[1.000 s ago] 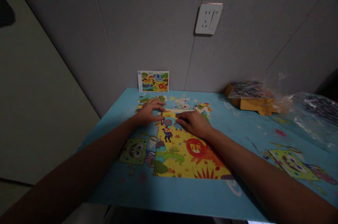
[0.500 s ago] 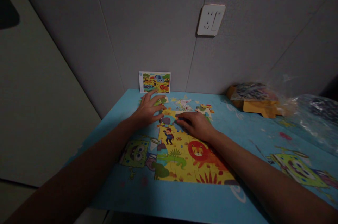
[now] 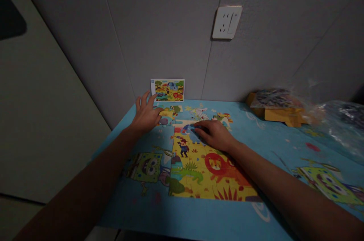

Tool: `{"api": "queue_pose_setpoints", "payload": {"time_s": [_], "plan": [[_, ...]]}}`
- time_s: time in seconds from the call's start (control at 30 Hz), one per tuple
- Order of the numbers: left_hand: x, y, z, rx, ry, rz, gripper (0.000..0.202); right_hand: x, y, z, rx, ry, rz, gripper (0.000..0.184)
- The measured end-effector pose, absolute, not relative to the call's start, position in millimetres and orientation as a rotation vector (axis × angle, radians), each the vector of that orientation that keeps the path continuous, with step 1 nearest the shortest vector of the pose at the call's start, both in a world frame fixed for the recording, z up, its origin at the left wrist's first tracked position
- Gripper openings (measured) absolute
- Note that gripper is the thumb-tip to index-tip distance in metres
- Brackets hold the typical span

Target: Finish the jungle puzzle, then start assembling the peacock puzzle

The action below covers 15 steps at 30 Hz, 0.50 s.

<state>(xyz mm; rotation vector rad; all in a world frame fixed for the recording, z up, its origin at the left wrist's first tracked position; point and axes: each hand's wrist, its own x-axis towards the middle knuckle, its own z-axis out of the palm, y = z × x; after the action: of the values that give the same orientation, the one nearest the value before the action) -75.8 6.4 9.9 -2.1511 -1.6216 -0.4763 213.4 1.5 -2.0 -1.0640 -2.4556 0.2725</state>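
Observation:
A jigsaw puzzle (image 3: 196, 172) with a lion, a crocodile and an explorer lies joined on the table. My right hand (image 3: 214, 133) rests over its upper part, thumb and index finger apart beside the blue elephant. Some of the puzzle beneath that hand is hidden. To the upper left, my left hand (image 3: 145, 114) has its fingers spread, thumb close to loose puzzle pieces. Among these are a piece with a purple animal (image 3: 165, 121) and a green piece (image 3: 176, 108). Another loose cluster of pieces (image 3: 223, 118) lies behind my right hand.
A picture card (image 3: 170, 90) showing the scene leans against the wall. At the right back sits a yellow box (image 3: 281, 115) with a clear plastic bag (image 3: 335, 119) beside it. A cartoon-printed blue cloth (image 3: 136, 210) covers the table. A socket (image 3: 227, 22) is on the wall.
My left hand has moved left, off the puzzle's upper-left corner. The purple-animal piece has shifted left with it, away from the joined part. My right hand stays nearly in place.

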Motion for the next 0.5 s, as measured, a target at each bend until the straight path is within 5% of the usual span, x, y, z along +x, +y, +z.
{"api": "queue_pose_setpoints", "payload": {"time_s": [0.5], "plan": [[-69.6, 3.1, 9.0, -2.343, -1.634, -0.504, 0.025, 214.8, 1.4, -1.4, -1.069, -2.496, 0.258, 0.027]]}}
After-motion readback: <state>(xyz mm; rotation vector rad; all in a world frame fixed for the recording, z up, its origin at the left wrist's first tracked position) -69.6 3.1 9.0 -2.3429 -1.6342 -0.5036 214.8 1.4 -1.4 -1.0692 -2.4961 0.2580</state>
